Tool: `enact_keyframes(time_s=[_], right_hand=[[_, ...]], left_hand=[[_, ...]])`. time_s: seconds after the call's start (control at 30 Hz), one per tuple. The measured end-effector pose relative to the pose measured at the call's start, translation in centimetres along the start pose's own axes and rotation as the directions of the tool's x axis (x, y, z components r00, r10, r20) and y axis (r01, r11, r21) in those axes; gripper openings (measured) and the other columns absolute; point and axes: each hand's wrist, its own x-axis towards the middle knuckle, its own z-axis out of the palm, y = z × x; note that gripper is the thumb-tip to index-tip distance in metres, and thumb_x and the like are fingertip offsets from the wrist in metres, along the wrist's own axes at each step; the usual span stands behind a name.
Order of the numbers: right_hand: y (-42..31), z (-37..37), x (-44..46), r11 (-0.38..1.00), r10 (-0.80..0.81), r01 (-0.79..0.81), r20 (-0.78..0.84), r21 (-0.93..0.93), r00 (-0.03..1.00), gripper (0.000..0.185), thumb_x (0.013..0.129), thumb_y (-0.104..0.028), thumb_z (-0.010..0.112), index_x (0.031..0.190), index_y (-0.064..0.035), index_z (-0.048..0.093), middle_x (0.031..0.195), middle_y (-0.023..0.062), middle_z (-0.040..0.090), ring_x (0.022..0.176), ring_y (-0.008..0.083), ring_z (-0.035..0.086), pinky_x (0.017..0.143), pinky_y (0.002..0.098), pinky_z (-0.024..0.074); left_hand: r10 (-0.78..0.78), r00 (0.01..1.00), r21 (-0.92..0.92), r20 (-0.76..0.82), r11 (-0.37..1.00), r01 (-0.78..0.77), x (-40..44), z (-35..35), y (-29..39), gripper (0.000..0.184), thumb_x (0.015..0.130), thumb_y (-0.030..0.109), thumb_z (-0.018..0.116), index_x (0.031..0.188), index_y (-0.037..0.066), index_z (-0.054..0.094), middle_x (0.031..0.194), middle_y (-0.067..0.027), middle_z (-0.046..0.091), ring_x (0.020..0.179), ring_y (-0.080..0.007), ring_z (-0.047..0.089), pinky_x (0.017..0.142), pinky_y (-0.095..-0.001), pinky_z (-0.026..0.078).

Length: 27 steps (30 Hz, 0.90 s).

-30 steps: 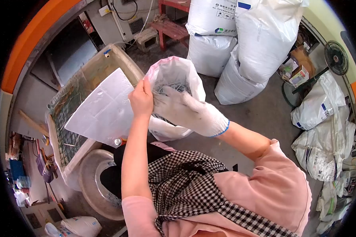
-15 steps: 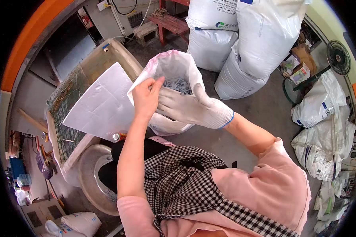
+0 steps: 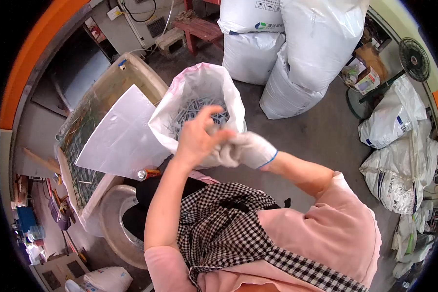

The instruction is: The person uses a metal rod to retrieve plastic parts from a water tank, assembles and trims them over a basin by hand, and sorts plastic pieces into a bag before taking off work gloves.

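Observation:
A white sack [image 3: 233, 92] with a pink-edged rim stands open in front of me, holding many thin grey pieces [image 3: 194, 109]. Over its near rim is my bare left hand [image 3: 199, 136], its fingers spread and slightly bent, with nothing seen in it. Just right of it and partly behind its fingers, my right hand [image 3: 241, 150] wears a white knitted glove with a blue cuff. The gloved fingers look curled, but they are blurred and partly covered, so their hold cannot be made out.
A white board [image 3: 124, 134] leans over a long tub [image 3: 151, 75] at the left. Below it are a can [image 3: 148, 174] and a round basin [image 3: 113, 228]. Full white sacks [image 3: 321, 44] are stacked beyond. A fan [image 3: 413, 60] and more bags [image 3: 392, 117] line the right.
My left hand has let go of the sack's rim and moved right and nearer to me, its fingers spreading. My gloved hand has drawn back from the sack's mouth and its fingers have curled.

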Motion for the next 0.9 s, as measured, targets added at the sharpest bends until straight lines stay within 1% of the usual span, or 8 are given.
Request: enact_keyframes(time_s=[0.07,0.13,0.2,0.4,0.57,0.63,0.73,0.9], right_hand=[[1.4,-0.6,0.0,0.993,0.108,-0.118,-0.232,-0.028,0.967,0.037,0.100,-0.029,0.049,0.127,-0.0044,0.049,0.111,0.0055,0.061,0.091,0.0172,0.063,0.080,0.0297,0.0522],[0.2,1.1,-0.1,0.927,-0.003,-0.031,-0.091,-0.374,0.996,0.041,0.100,-0.027,0.049,0.133,-0.0040,0.046,0.121,0.0066,0.058,0.102,0.0153,0.061,0.088,0.0289,0.0497],[-0.8,1.6,-1.2,0.999,0.041,-0.043,0.093,0.016,0.995,0.045,0.101,-0.019,0.046,0.142,-0.0029,0.038,0.144,0.0070,0.042,0.128,0.0113,0.044,0.105,0.0246,0.0376],[-2.8,-3.6,-5.7,0.957,0.045,-0.045,-0.007,-0.287,0.999,0.043,0.099,-0.019,0.051,0.138,-0.0007,0.044,0.139,0.0099,0.048,0.122,0.0177,0.050,0.107,0.0327,0.0389],[-4.4,-1.5,-3.9,0.679,-0.230,0.082,-0.105,-0.730,0.968,0.051,0.091,-0.025,0.064,0.133,0.0002,0.048,0.123,0.0117,0.058,0.116,0.0224,0.055,0.102,0.0343,0.0415],[-4.7,-0.8,-2.5,0.043,-0.547,0.264,0.198,-0.964,0.813,0.058,0.083,-0.027,0.072,0.130,-0.0015,0.049,0.118,0.0135,0.059,0.112,0.0235,0.056,0.098,0.0346,0.0421],[-6.6,-0.9,-1.6,-0.055,-0.517,0.230,0.225,-0.972,0.826,0.056,0.077,-0.029,0.077,0.121,-0.0020,0.055,0.111,0.0149,0.060,0.107,0.0246,0.058,0.094,0.0350,0.0441],[-8.4,-5.2,-2.1,0.438,-0.323,-0.039,-0.197,-0.898,0.926,0.023,0.087,-0.020,0.070,0.092,-0.0013,0.057,0.075,-0.0025,0.054,0.069,0.0055,0.045,0.061,0.0249,0.0407]], left_hand=[[-0.046,0.978,0.127,0.204,0.992,0.020,-0.2,-0.1,-0.1,0.019,0.087,0.013,0.068,0.074,-0.001,0.064,0.066,0.0009,0.058,0.065,-0.0052,0.048,0.061,-0.0229,0.041],[-0.140,0.984,-0.035,0.114,0.989,0.144,0.1,-1.3,-2.2,0.015,0.086,0.012,0.069,0.077,-0.001,0.066,0.068,0.0041,0.060,0.066,-0.0046,0.050,0.061,-0.0223,0.041],[-0.162,0.986,-0.004,-0.027,0.987,0.162,0.4,-2.5,-3.3,0.019,0.085,0.016,0.070,0.076,0.000,0.066,0.063,0.0009,0.058,0.063,-0.0050,0.048,0.058,-0.0248,0.041],[-0.230,0.940,-0.052,-0.253,0.973,0.224,1.7,-6.0,-3.6,0.019,0.087,0.015,0.068,0.076,0.000,0.065,0.064,0.0030,0.058,0.063,-0.0039,0.047,0.058,-0.0225,0.039],[0.007,0.999,-0.021,-0.044,1.000,-0.008,1.7,-1.2,-0.4,0.021,0.089,0.016,0.067,0.075,0.001,0.063,0.063,0.0051,0.056,0.060,-0.0017,0.045,0.053,-0.0207,0.037],[-0.278,0.957,-0.239,0.083,0.927,0.290,2.3,-0.3,1.5,0.022,0.089,0.017,0.066,0.073,0.003,0.063,0.064,0.0049,0.056,0.057,-0.0010,0.044,0.050,-0.0200,0.035],[-0.244,0.969,-0.376,0.039,0.895,0.240,4.6,0.2,1.1,0.025,0.090,0.021,0.067,0.073,0.004,0.062,0.065,0.0042,0.058,0.057,-0.0022,0.046,0.052,-0.0200,0.037],[-0.496,0.844,-0.528,0.205,0.670,0.522,6.2,2.6,-5.3,0.035,0.086,0.035,0.071,0.094,0.002,0.061,0.087,-0.0070,0.064,0.079,-0.0127,0.059,0.071,-0.0294,0.048]])
